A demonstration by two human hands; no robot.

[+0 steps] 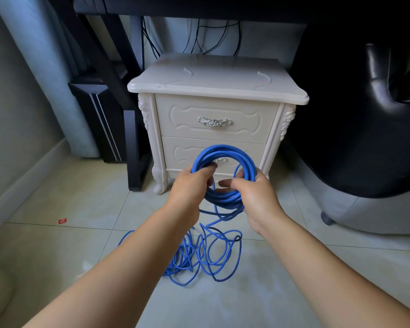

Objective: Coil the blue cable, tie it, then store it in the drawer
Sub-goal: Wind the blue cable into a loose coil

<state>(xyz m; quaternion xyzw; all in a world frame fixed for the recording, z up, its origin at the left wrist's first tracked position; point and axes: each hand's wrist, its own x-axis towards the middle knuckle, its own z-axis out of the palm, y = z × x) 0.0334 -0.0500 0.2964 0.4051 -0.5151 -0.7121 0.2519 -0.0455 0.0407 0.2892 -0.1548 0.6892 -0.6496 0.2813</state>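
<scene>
Left hand (191, 185): your fingers curl round the left side of the wound part of the blue cable (223, 151), thumb closed over the bundled turns.
Right hand (257, 197): you grip the lower right of the same ring, with your fingers wrapped through its middle.
Cable position: the ring hangs in the air between your hands, in front of the lower drawer (182, 151) of the nightstand (218, 79). A strand drops from it to a loose tangle (184, 259) on the floor (81, 209), between your forearms.
Progress: as I judge it, you are partway through coiling. Much cable lies unwound, no tie is on, and both drawers are closed.
Handling: expect it to be light, with a smooth and fairly stiff jacket. The turns will likely want to spring open, and sharp bends could kink it.
Where to hold: pinch all the turns together at one spot with one hand and let your other hand feed each new loop in.
Risk: the tangle may knot as you draw from it, so pull slowly.
Storage: the top drawer (213, 107) has a silver handle (214, 121), and you will need one hand free for it.
</scene>
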